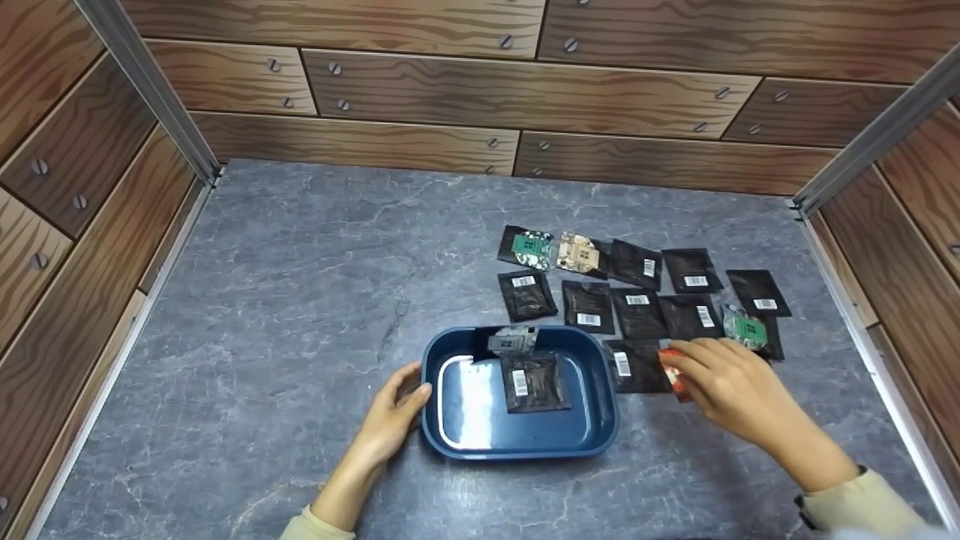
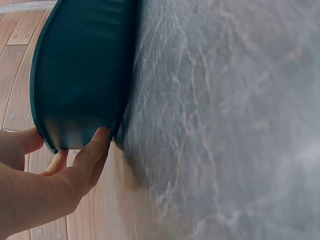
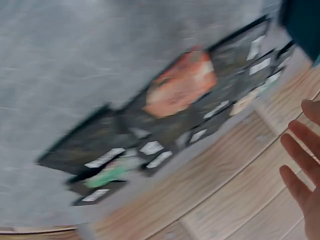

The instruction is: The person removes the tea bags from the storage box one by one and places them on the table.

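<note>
A dark blue plastic tub [image 1: 517, 454] stands on the table with a black sachet [image 1: 544, 394] flat inside and another, grey-labelled sachet [image 1: 512, 341] leaning on its far wall. My left hand [image 1: 390, 416] grips the tub's left end, thumb at the rim and fingers against the outer wall in the left wrist view. To the right, my right hand [image 1: 731, 386] is over a sachet with a red-orange label [image 1: 673, 371]. In the right wrist view that hand [image 3: 307, 165] has its fingers extended and holds nothing, while the red-orange-labelled sachet [image 3: 182, 85] lies among the others.
Several black sachets [image 1: 637, 313] with white barcode stickers lie in rough rows behind and right of the tub. Green labels [image 1: 531, 247] and a beige label [image 1: 579, 253] show on some. Wood-patterned panels [image 1: 420, 90] border the grey marbled table [image 1: 300, 300].
</note>
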Action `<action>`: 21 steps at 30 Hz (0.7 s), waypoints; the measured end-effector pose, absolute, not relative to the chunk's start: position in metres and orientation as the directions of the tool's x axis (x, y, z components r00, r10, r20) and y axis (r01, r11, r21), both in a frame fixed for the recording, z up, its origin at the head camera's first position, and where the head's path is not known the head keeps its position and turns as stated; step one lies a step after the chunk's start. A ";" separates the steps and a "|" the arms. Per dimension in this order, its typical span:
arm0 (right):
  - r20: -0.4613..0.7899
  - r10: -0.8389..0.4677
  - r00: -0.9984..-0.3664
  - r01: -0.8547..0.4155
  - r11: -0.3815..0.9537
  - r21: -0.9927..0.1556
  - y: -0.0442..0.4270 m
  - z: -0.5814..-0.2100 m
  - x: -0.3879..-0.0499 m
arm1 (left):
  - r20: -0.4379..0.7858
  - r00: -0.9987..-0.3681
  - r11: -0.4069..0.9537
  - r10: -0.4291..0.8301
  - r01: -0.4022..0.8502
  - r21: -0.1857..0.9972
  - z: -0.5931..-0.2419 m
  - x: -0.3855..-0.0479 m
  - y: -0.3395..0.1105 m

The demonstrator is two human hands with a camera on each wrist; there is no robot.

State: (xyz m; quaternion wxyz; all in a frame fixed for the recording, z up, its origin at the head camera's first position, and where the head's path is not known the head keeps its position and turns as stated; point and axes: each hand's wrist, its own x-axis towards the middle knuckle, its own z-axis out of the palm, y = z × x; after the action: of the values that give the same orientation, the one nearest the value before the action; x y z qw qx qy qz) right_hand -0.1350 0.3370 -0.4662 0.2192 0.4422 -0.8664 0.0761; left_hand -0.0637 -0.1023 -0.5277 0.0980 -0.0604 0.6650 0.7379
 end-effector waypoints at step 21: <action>0.273 -0.923 -0.271 -0.909 0.339 0.242 0.233 -0.460 -0.128 | -0.233 -0.970 -0.071 0.067 -0.238 0.969 -0.527 -0.065 -0.102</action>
State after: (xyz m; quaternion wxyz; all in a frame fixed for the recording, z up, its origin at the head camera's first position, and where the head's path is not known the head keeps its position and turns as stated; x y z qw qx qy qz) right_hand -0.1282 0.2333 -0.4596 0.1847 0.5746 -0.7971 -0.0185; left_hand -0.0649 -0.1023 -0.5269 0.1043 -0.0634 0.6735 0.7291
